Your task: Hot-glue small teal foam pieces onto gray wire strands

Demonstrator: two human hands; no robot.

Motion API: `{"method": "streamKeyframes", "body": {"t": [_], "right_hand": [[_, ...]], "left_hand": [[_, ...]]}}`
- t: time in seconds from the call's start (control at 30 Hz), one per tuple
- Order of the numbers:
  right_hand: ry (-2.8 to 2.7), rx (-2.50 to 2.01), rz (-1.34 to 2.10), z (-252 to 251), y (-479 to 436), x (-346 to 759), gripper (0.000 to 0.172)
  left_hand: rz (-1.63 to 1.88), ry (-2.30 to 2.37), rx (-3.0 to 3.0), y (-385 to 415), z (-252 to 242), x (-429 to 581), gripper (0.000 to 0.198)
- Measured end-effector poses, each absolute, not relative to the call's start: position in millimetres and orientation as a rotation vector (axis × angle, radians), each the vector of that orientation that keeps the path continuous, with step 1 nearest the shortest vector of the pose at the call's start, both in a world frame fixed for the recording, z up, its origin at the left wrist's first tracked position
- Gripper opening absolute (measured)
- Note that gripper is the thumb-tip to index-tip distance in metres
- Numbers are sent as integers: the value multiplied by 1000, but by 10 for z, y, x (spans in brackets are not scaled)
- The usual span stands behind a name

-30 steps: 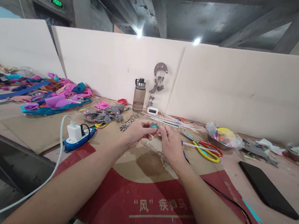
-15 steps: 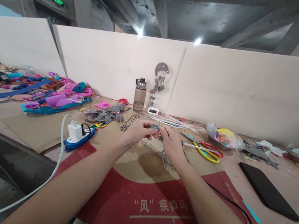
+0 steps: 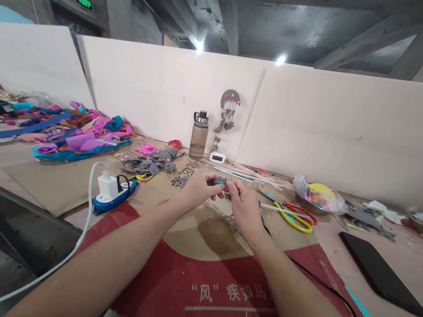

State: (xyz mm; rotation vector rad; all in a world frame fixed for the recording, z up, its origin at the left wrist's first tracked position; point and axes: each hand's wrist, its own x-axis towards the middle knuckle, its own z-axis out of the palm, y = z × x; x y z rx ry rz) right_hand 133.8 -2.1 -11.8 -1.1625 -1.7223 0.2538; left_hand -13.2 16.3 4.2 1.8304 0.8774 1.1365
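Observation:
Above the cardboard (image 3: 183, 239), my left hand (image 3: 199, 191) and my right hand (image 3: 243, 204) meet with fingertips pinched. Between them is a small grey-green felt piece (image 3: 221, 180), mostly covered by the fingers, so its shape is hard to make out. Both hands appear to grip it, the left from one side and the right from the other. Loose grey cord (image 3: 230, 222) lies on the cardboard beneath my right hand. A glue gun or similar tool with a black cable (image 3: 331, 278) is largely hidden behind that hand.
Scissors with red and yellow handles (image 3: 293, 218) lie right of my hands, a black phone (image 3: 381, 271) farther right. Grey felt pieces (image 3: 149, 162) and a blue power strip (image 3: 113, 199) are leftward. A bottle (image 3: 198, 138) stands behind, near a hanging felt moon ornament (image 3: 230, 99).
Both hands stay almost in place, still pinching the small felt piece. The whole view has shifted very slightly.

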Motion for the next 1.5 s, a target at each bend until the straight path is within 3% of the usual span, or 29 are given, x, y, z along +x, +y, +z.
{"method": "streamKeyframes", "body": {"t": [0.17,0.4,0.6,1.07,1.5], "right_hand": [[-1762,-1231,120,-97,-59,1338,29],[-1744,-1086,278,-106,-52,1319,33],[-1693,-1047,348,-132,-67,1283,13],[-1567,-1216,250,-38,-114,1266,10],[-1687,-1236,268,-7,-55,1345,6]], "left_hand": [[1162,951,1920,143,28,-122,14],[1195,838,1701,165,14,-120,12],[1253,751,1458,243,-37,-126,8],[1200,989,1813,116,53,-127,15],[1066,735,1665,216,14,-177,15]]}}
